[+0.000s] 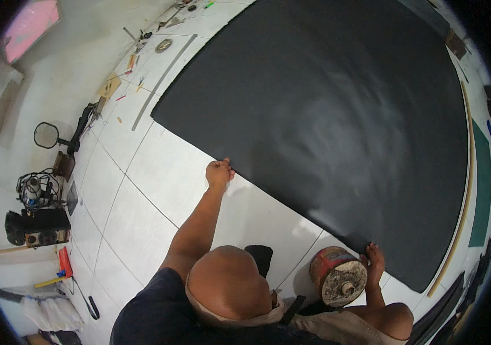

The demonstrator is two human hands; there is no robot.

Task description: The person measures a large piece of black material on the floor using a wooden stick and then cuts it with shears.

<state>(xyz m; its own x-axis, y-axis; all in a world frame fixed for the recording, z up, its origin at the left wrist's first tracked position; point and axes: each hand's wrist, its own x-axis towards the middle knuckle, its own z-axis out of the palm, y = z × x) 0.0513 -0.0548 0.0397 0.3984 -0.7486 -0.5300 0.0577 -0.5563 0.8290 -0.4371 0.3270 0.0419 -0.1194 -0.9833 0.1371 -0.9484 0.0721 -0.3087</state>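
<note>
A large black sheet (314,109), smooth and slightly shiny like leather or vinyl, lies spread over the white tiled floor. My left hand (220,173) pinches its near edge, left of the middle, with the fingertips closed over the border. Farther right on the same edge, my right hand (375,261) grips the sheet between thumb and fingers near its near right corner; part of that grip is hard to see. Close beside my right hand stands a round red can (338,277) with a stained, crusted lid and a knob on top.
A long grey metal ruler (165,82) lies left of the sheet. Small tools and a tape roll (164,45) line the wall. At the left sit a mirror (46,135), a black box (47,227) and a corded machine (37,188). A wooden strip (468,167) and green mat (480,184) run along the right.
</note>
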